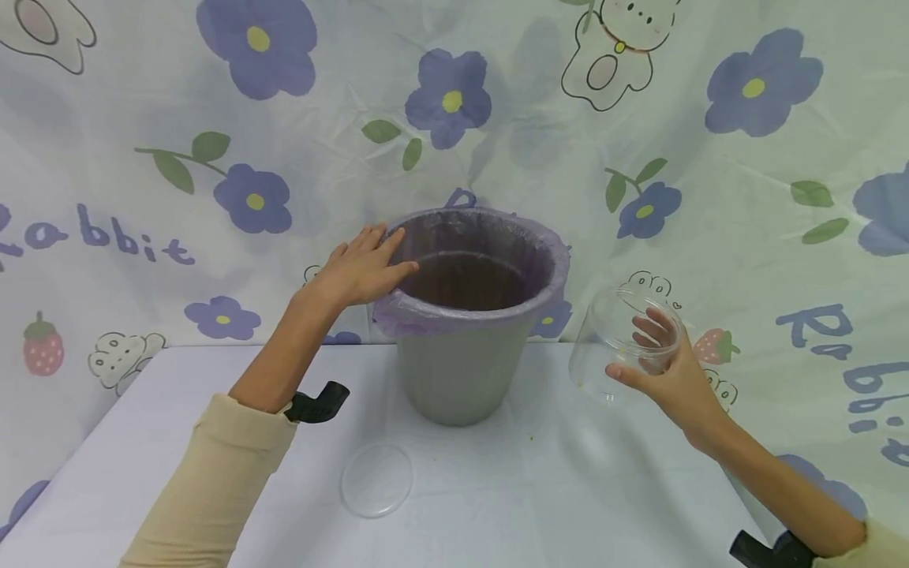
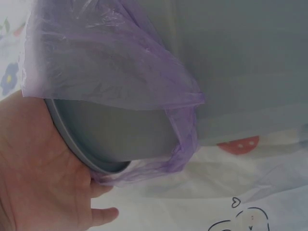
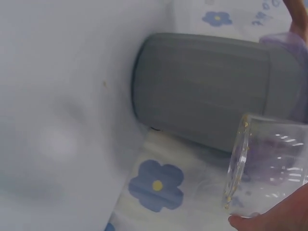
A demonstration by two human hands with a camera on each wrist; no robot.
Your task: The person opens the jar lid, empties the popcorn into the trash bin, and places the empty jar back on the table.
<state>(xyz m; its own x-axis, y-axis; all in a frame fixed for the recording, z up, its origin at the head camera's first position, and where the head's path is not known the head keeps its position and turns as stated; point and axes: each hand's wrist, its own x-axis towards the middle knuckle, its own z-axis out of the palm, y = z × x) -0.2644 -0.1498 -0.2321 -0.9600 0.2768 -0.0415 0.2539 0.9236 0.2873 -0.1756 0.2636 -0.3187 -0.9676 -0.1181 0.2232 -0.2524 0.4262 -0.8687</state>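
My left hand rests on the left rim of a grey trash bin, fingers stretched out and spread. A thin purple bag lines the bin and folds over its rim. In the left wrist view the palm lies against the bin's rim, beside the bag. To the right of the bin, my right hand grips a clear plastic tub above the table. Small yellowish bits cling along the edge of this tub in the right wrist view.
A clear round lid lies on the white table, in front of the bin and to its left. Tiny crumbs dot the tabletop. Behind the table hangs a cloth with flowers and rabbits.
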